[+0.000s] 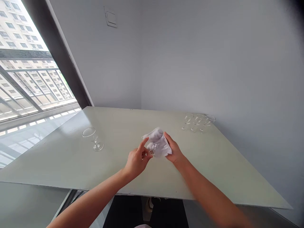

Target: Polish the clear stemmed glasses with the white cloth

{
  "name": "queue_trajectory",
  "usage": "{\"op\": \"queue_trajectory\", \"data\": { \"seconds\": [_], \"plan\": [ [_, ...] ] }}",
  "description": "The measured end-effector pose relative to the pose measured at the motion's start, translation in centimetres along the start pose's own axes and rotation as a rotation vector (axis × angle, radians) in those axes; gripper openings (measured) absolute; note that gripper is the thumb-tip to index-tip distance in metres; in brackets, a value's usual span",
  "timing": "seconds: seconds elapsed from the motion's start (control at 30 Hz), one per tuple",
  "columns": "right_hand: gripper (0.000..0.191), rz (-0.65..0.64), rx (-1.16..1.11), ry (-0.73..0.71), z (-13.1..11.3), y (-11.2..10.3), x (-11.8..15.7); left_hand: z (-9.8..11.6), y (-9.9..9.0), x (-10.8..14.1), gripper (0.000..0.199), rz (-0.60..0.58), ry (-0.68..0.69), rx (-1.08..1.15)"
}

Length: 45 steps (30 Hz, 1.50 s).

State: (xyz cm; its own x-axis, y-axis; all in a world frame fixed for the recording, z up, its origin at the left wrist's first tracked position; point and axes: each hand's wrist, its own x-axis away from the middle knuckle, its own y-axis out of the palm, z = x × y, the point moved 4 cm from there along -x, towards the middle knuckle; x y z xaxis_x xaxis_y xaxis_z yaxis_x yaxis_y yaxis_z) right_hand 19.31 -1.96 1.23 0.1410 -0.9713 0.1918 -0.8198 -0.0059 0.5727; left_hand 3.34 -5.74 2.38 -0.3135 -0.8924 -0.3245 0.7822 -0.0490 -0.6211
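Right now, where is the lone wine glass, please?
In the head view, the wine glass stands on the left of the table, apart from the white cloth.

Pale grey painted walls meet in a vertical corner (pixel 141 63) at about 12 o'clock, and a square wall switch plate (pixel 110 17) sits high on the wall toward 11 o'clock. At 10 o'clock, a tall window (pixel 35 63) with a dark frame looks through a metal balcony railing (pixel 28 82) onto pale apartment blocks (pixel 16 28). Daylight from it lays a bright glare on the glossy, pale sage table top (pixel 54 167), which stands against the wall. Grey floor (pixel 28 202) shows below its edge at 7 o'clock.
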Motion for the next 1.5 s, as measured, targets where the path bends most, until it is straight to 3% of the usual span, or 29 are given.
{"op": "queue_trajectory", "data": {
  "seconds": [0.07,0.17,0.27,0.37,0.47,0.57,0.7,0.77,0.83,0.93,1.03,1.13,1.23,1.3,1.37,1.5],
  "plan": [
    [0.032,0.139,-0.198,-0.058,1.5,0.4,0.4,-0.3,1.0,0.0,0.053,0.09,-0.077,0.083],
    [0.033,0.178,-0.28,-0.225,3.0,1.9,1.6,-0.3,2.5,-0.1,0.044,0.207,-0.168,0.185],
    [0.035,0.196,-0.224,-0.329,4.2,3.1,2.6,0.0,3.3,-0.3,0.045,0.336,-0.21,0.237],
    [0.035,0.187,-0.111,-0.316,5.3,3.7,3.1,0.5,3.4,-0.3,0.046,0.444,-0.215,0.199],
    [0.03,0.128,-0.032,-0.289,5.6,4.0,3.3,0.7,3.2,0.3,0.046,0.48,-0.224,0.112],
    [0.022,0.105,-0.026,-0.256,5.2,3.7,3.3,0.4,2.9,0.7,0.043,0.41,-0.238,0.146],
    [0.021,0.066,-0.09,-0.116,5.0,3.0,3.2,0.1,1.5,0.1,0.035,0.25,-0.215,0.448],
    [0.024,0.038,-0.109,-0.046,5.2,2.6,3.1,0.1,1.0,-0.7,0.038,0.097,-0.276,0.708],
    [0.027,-0.013,-0.105,-0.003,5.4,2.3,3.1,0.4,0.8,-1.5,0.053,-0.094,-0.367,0.964],
    [0.029,-0.086,-0.078,0.007,5.5,2.1,3.1,0.8,0.7,-2.4,0.066,-0.265,-0.437,1.119],
    [0.031,-0.057,-0.057,-0.006,5.3,1.7,2.8,0.7,0.7,-2.9,0.062,-0.26,-0.46,1.075],
    [0.031,0.094,-0.028,-0.067,4.8,0.2,2.2,0.1,0.5,-3.2,0.059,-0.18,-0.464,1.012],
    [0.027,0.283,0.054,-0.26,3.2,-2.4,2.4,-1.0,-0.5,-3.6,0.056,-0.03,-0.458,1.004],
    [0.025,0.314,0.245,-0.405,1.4,-3.6,3.4,-1.9,-1.1,-3.8,0.052,0.018,-0.506,1.054],
    [0.021,0.197,0.567,-0.556,-0.6,-3.0,4.7,-2.5,-1.2,-3.9,0.045,0.004,-0.581,1.127],
    [0.023,-0.284,1.254,-0.788,-2.1,1.7,6.9,-2.1,0.2,-3.9,0.029,-0.173,-0.655,1.226]
  ]
}}
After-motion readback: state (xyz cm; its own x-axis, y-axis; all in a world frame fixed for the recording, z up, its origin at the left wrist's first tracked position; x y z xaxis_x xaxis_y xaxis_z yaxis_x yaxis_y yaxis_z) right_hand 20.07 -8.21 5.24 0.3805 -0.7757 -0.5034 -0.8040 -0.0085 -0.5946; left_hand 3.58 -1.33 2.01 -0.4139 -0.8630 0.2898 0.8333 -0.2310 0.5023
